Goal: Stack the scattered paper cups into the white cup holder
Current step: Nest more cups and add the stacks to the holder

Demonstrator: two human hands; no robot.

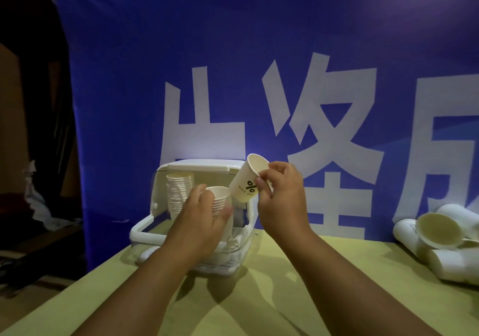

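Observation:
The white cup holder (160, 201) stands on the table at centre left, its lid raised. A tall stack of paper cups (178, 193) sits in its left side. My left hand (204, 221) grips a second stack of cups (220, 201) at the holder's opening. My right hand (282, 195) pinches a single paper cup (246, 180) with a black percent mark, tilted just above and to the right of that stack.
Several loose paper cups (438, 234) lie on their sides at the table's right edge. A blue banner (259, 76) with large white characters hangs right behind the yellow-green table (259, 284). Dark room space lies to the left.

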